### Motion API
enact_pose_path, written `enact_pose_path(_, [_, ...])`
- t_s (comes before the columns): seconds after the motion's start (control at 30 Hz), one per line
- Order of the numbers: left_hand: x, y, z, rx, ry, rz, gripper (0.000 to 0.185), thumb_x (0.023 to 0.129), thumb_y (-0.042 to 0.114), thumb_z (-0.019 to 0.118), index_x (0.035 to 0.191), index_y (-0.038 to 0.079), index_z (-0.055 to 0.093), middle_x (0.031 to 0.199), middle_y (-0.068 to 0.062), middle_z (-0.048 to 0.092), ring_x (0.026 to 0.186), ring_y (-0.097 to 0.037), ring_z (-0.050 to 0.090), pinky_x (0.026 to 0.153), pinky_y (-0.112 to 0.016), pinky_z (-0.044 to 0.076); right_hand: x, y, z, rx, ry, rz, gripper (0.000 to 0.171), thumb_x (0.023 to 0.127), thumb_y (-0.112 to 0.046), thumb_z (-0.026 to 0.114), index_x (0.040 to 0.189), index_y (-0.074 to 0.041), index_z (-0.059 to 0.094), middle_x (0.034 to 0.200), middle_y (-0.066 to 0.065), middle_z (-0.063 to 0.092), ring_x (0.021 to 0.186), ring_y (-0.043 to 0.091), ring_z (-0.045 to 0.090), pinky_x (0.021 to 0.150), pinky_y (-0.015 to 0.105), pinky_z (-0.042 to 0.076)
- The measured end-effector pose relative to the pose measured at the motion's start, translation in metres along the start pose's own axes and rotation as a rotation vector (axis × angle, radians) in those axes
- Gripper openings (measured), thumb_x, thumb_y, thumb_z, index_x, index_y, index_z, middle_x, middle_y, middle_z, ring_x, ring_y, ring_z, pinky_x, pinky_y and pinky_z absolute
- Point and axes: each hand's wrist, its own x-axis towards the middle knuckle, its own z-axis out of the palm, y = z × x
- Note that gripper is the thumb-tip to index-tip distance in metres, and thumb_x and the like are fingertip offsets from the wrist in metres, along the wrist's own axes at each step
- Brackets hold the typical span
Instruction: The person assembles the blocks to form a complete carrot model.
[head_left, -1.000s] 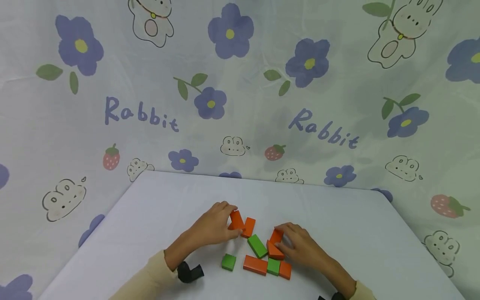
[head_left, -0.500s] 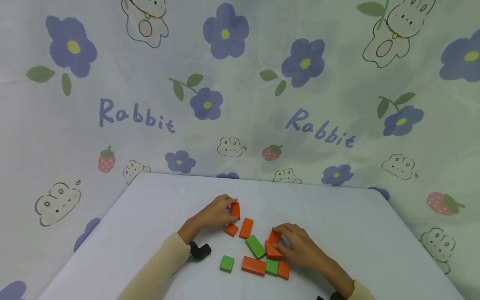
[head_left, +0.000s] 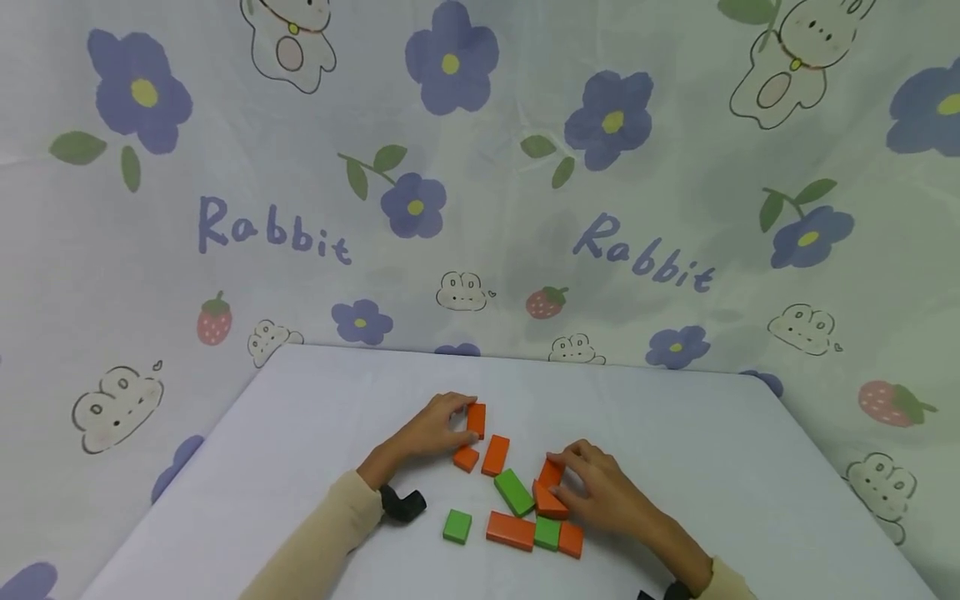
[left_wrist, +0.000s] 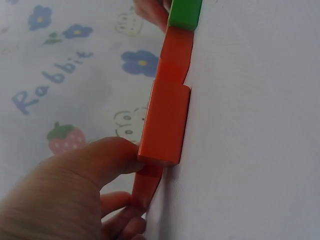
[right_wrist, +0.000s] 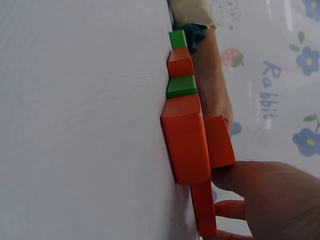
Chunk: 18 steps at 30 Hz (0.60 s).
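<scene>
In the head view my left hand (head_left: 438, 427) pinches an orange block (head_left: 477, 421) between thumb and fingertips at the back of the group. A shorter orange block (head_left: 466, 458) lies just in front of it, and another orange block (head_left: 496, 456) lies to its right. My right hand (head_left: 603, 492) grips an orange block (head_left: 551, 471), thumb on the near side and fingers at the far end. Against that block's near end lies a further orange block (head_left: 550, 501). In the right wrist view the thumb presses by a raised orange block (right_wrist: 220, 142), partly hidden behind a larger one.
A long green block (head_left: 513, 492) lies between the hands. Nearer the front, a long orange block (head_left: 511, 531), a green block (head_left: 547, 533) and a short orange block (head_left: 571, 540) form a row. A green block (head_left: 457, 527) sits apart, left, on the white table (head_left: 360, 383).
My left hand has carried its orange block away toward the back of the table, uncovering the short orange block in front. My right hand stays nearly still at its block.
</scene>
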Motion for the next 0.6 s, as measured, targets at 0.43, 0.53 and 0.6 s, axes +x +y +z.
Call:
enact_pose_path(0.43, [-0.002,0.000,-0.002,0.010,0.014,-0.010,0.063,0.089,0.037,0.074,0.143,0.011,0.054,0.135,-0.009,0.057,0.119,-0.024,0.049,0.105,-0.049,0.046,0.009,-0.002,-0.005,-0.026,-0.042,0.017,0.048,0.084,-0.031,0.079,0.128,-0.016,0.068,0.117,-0.004,0.065,0.107,0.015,0.060,0.092,0.045,0.053])
enact_pose_path(0.53, [-0.002,0.000,-0.002,-0.014,0.008,-0.007,0.062,0.089,0.036,0.074,0.142,0.011,0.055,0.138,-0.010,0.056,0.122,-0.025,0.049,0.106,-0.050,0.045,0.012,-0.001,-0.008,-0.013,-0.043,0.014,0.048,0.085,-0.033,0.079,0.127,-0.014,0.068,0.114,-0.004,0.065,0.104,0.013,0.061,0.090,0.041,0.055])
enact_pose_path(0.6, [-0.002,0.001,0.000,-0.020,0.003,-0.006,0.062,0.089,0.036,0.075,0.142,0.012,0.055,0.140,-0.011,0.055,0.124,-0.026,0.048,0.107,-0.050,0.044,0.016,0.000,-0.011,0.012,-0.025,-0.001,0.049,0.084,-0.031,0.079,0.127,-0.011,0.068,0.113,-0.004,0.065,0.101,0.011,0.061,0.087,0.036,0.057])
